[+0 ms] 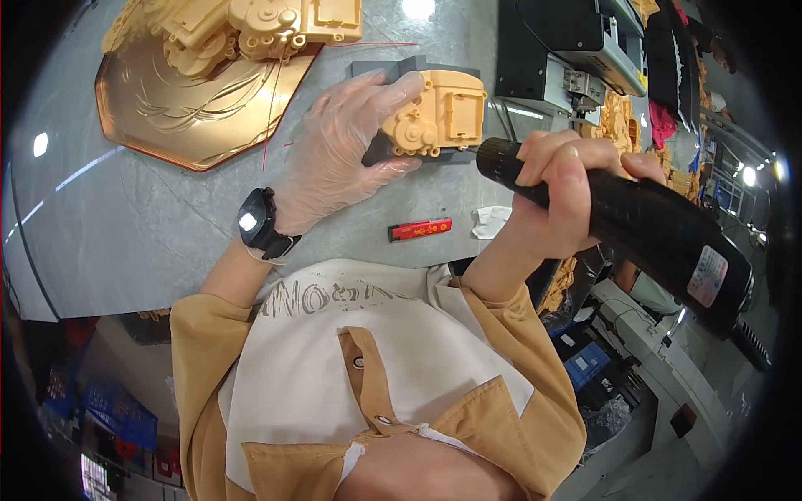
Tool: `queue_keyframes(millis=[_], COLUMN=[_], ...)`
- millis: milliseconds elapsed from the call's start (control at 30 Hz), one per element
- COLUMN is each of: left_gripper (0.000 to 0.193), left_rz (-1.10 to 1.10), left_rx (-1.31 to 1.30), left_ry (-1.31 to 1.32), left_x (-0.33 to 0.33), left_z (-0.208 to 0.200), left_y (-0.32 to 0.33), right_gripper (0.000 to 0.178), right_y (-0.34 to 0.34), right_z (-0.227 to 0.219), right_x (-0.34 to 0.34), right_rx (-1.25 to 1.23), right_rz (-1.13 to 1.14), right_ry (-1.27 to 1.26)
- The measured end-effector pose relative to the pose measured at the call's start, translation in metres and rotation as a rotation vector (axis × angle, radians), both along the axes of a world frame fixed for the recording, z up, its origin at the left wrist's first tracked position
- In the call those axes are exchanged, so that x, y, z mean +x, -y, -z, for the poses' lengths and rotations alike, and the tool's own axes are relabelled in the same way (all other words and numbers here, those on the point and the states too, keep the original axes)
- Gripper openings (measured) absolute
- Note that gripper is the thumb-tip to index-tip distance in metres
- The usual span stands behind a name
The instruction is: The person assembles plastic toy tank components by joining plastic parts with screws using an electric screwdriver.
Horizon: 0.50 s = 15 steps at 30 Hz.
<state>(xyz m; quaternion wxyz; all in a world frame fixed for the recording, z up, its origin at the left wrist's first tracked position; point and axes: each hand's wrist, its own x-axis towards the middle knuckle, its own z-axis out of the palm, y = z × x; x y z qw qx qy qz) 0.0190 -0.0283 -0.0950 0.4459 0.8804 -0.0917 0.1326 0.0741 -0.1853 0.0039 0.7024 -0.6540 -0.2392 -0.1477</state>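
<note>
My left hand [351, 138], in a clear plastic glove, grips the left side of a yellow moulded plastic housing [443, 113]. The housing has round gear-like bosses and a rectangular recess, and rests on a dark grey fixture [413, 64] on the table. My bare right hand [568, 184] is wrapped round a black electric screwdriver [660, 221] with a cord at its rear end. The screwdriver's ribbed nose points at the housing's lower right corner, where a small metal screw [464, 149] seems to sit. I cannot make out the bit, nor whether it touches.
A gold octagonal tray [192, 125] bears several more yellow housings [267, 25] at the upper left. A black machine [551, 58] stands right of the fixture. Near the table's front edge lie a red lighter [419, 230] and a crumpled white paper scrap [490, 222].
</note>
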Motion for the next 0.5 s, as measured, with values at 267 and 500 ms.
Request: queue_keyframes(millis=[267, 500], left_gripper=[0.077, 0.075], left_rz=[0.010, -0.002], left_rx=[0.000, -0.017], left_ry=[-0.003, 0.000], left_x=[0.004, 0.001], left_z=[0.000, 0.003], left_y=[0.002, -0.001], right_gripper=[0.047, 0.041], right_y=[0.000, 0.014], right_z=[0.000, 0.006], right_x=[0.004, 0.008], right_rx=[-0.027, 0.079], right_rz=[0.016, 0.012], right_ry=[-0.007, 0.046])
